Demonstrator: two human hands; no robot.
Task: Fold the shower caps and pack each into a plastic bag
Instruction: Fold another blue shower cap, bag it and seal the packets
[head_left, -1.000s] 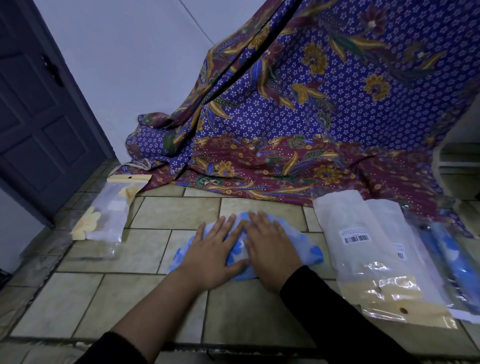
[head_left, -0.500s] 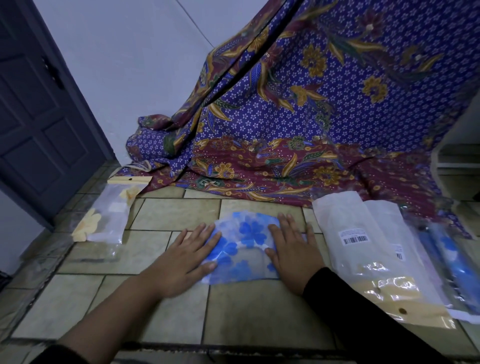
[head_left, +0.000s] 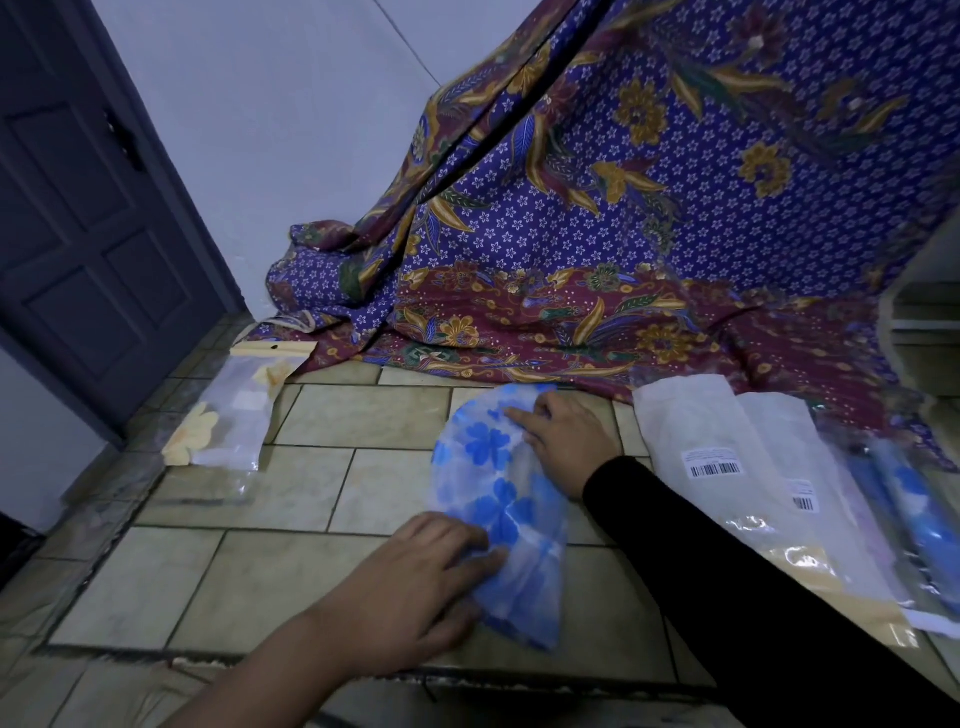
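A white shower cap with blue flowers (head_left: 498, 499) lies flat on the tiled floor as a long half-moon that runs from near to far. My left hand (head_left: 415, 587) presses its near end, with the fingers curled over the edge. On its far right side rests my right hand (head_left: 566, 441), fingers spread flat on the plastic. A stack of clear plastic bags with barcode labels (head_left: 727, 467) lies just right of my right arm. A packed bag with a yellow-flowered cap (head_left: 234, 421) lies at the far left.
A purple and maroon batik cloth (head_left: 597, 234) hangs behind and spreads onto the floor. Packed blue caps (head_left: 914, 509) lie at the far right. A dark door (head_left: 88, 208) stands at the left. The tiled step has an edge (head_left: 311, 660) near me.
The cap went from a wide shape under both hands to a narrower half-moon turned lengthwise. My left hand came nearer to me, and my right hand moved to the far end.
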